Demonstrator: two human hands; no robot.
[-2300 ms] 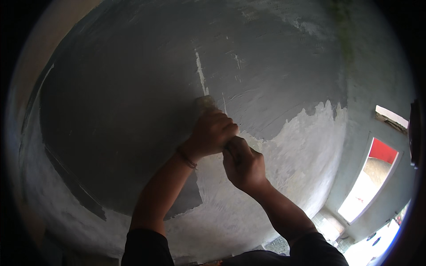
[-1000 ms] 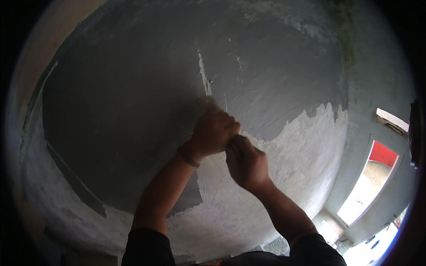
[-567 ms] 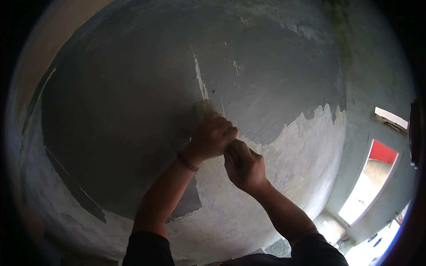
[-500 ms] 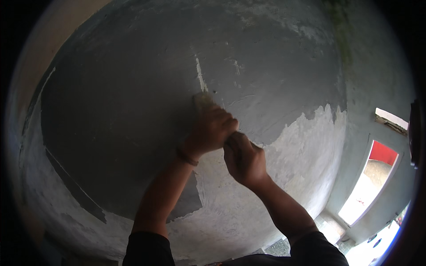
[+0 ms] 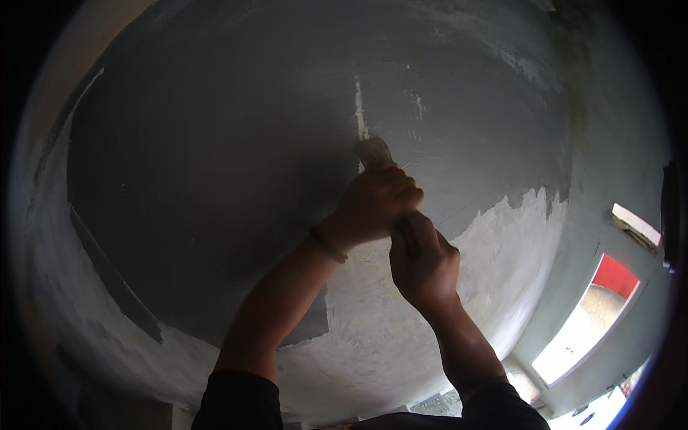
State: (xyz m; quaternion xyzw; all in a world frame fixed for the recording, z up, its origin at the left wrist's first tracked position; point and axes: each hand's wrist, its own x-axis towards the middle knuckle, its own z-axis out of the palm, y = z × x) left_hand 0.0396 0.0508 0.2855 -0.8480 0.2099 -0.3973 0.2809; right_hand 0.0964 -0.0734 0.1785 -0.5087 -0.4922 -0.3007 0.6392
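Note:
Both my hands grip one hand tool that looks like a scraper (image 5: 374, 150). Its short grey-brown blade end rests against the dark grey coating (image 5: 179, 179) of a wall. My left hand (image 5: 380, 201), with a band at the wrist, is closed around the tool close to the blade. Just below and to the right, my right hand (image 5: 426, 261) is closed around the handle's lower part. Most of the handle is hidden by my fingers. A narrow pale strip (image 5: 360, 107) runs up the dark coating from the blade.
Below the ragged edge of the dark coating, a pale wall area (image 5: 373, 322) shows. To the right, a grey-green side wall (image 5: 609, 136) has a tall bright opening (image 5: 588, 326) and a small slot (image 5: 636, 226) above it. Rough blocks lie at the bottom edge.
My hands and the scraper sit farther right and slightly higher in the picture, and the pale strip has shifted with them. Both hands keep their hold, with the blade still at the strip's lower part.

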